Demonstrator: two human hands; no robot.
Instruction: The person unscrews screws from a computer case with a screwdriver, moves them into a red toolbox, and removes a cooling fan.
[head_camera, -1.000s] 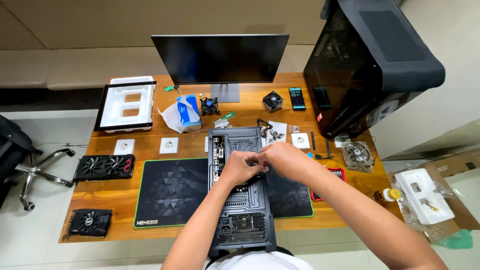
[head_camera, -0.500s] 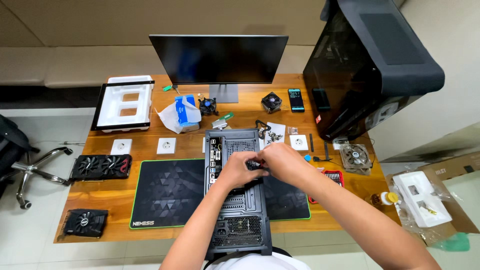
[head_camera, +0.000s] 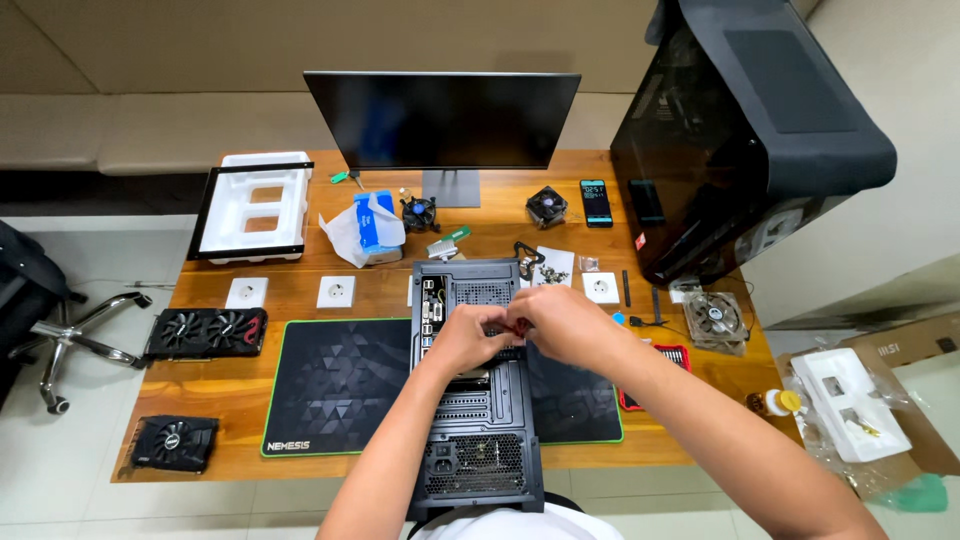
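While both arms reach up from the bottom of the frame, the left hand and right hand meet at the centre, over the black metal computer case that lies rear side up on the brown wooden table. The right hand's fingers are pinched closed on a small red-handled tool; its tip is hidden. The left hand is curled with its fingertips on the case just beside that tool, though I cannot tell whether it grips anything. The case rests partly on a black desk mat with a green edge. A dark flat monitor stands at the upper centre, and a black graphics card with red-trimmed fans lies at the left.
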